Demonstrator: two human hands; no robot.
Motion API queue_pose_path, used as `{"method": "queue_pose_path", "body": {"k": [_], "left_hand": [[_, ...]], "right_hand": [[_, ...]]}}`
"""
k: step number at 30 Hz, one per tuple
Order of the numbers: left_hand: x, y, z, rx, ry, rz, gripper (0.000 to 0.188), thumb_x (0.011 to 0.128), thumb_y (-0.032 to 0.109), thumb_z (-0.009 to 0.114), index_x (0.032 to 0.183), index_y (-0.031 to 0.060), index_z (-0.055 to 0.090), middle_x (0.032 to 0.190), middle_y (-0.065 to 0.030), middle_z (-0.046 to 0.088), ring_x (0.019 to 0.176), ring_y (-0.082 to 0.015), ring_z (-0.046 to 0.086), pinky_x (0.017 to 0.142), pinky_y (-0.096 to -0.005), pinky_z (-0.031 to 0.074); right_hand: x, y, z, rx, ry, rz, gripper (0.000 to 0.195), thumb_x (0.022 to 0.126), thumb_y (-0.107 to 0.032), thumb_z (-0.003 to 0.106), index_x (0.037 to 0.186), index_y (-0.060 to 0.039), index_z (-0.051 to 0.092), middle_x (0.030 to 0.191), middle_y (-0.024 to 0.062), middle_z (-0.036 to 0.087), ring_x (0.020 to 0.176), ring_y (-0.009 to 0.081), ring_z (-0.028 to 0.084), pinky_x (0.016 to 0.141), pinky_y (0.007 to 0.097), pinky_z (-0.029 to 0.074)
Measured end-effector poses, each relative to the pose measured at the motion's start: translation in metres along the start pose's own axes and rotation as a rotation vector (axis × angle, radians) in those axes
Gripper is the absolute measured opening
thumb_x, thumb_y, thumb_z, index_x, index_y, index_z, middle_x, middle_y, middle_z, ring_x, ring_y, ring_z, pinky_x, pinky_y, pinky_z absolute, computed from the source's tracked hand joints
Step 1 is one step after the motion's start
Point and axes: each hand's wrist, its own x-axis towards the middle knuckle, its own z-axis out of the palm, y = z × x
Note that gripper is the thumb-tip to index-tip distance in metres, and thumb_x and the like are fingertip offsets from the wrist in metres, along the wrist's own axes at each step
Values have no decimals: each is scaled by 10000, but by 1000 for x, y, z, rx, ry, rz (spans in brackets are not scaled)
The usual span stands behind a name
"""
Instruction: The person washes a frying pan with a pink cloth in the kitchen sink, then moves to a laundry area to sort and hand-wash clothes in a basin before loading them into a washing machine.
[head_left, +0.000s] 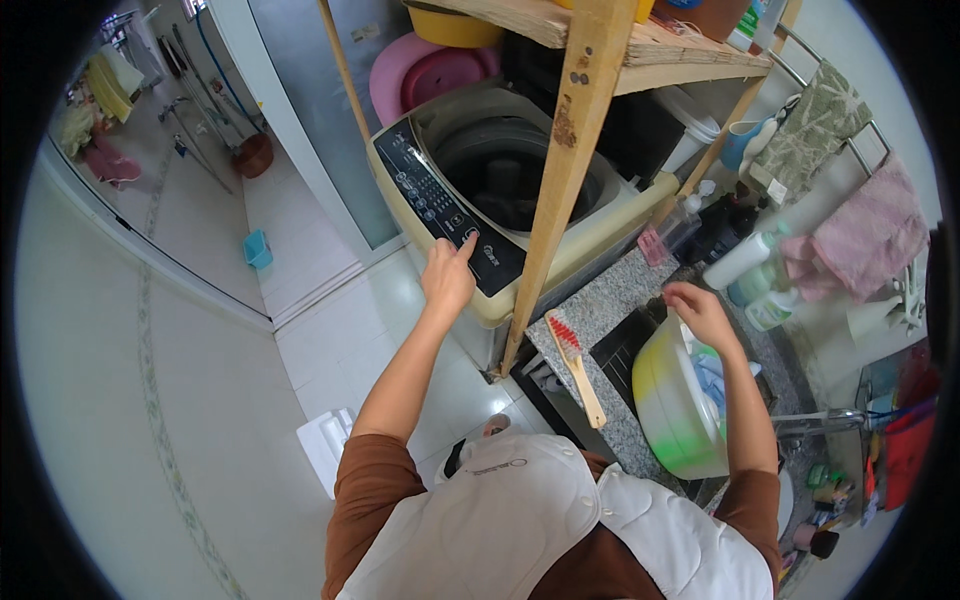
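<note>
My left hand (448, 276) reaches to the control panel (431, 191) of a top-loading washing machine (484, 97). Its index finger is extended onto the round button near the panel's lower end, the other fingers curled. The machine's lid is up and its dark drum (499, 176) shows inside. On the other side, my right hand (703, 315) is over the far rim of a white, yellow and green plastic basin (667, 405). Those fingers are bent; whether they touch the rim or pinch anything is unclear. Light blue cloth (710, 379) lies in the basin, partly hidden by my forearm.
A wooden shelf post (559, 180) stands before the machine. A wooden scrub brush (581, 375) lies on the granite counter (592, 296). Several bottles (739, 259) line the wall below hanging towels (862, 225). A metal faucet (825, 416) stands right of the basin. Pink basins (390, 75) sit behind the machine.
</note>
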Motion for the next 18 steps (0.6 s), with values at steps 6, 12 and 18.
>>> {"method": "queue_pose_path", "body": {"k": [6,12,18], "left_hand": [[10,-3,-9,-66,-70,-51,467,753,13,483,1129,243,637,830,-82,490,847,-260,516,708,-366,473],[14,-23,-6,-175,-205,-42,470,768,55,473,1198,209,582,913,-100,501,921,-265,525,762,-397,476],[26,-25,-6,-137,-155,-106,581,734,90,511,1311,99,436,915,-142,517,866,-311,556,746,-409,471]], "right_hand": [[-30,6,-9,220,71,113,210,904,-69,501,1080,26,566,931,84,631,862,151,609,779,275,477],[-30,-7,0,297,49,115,217,914,-74,491,1097,29,547,940,77,618,861,147,598,783,269,469],[-28,-14,8,316,19,131,218,916,-75,486,1101,26,545,934,72,615,865,145,593,787,271,468]]}}
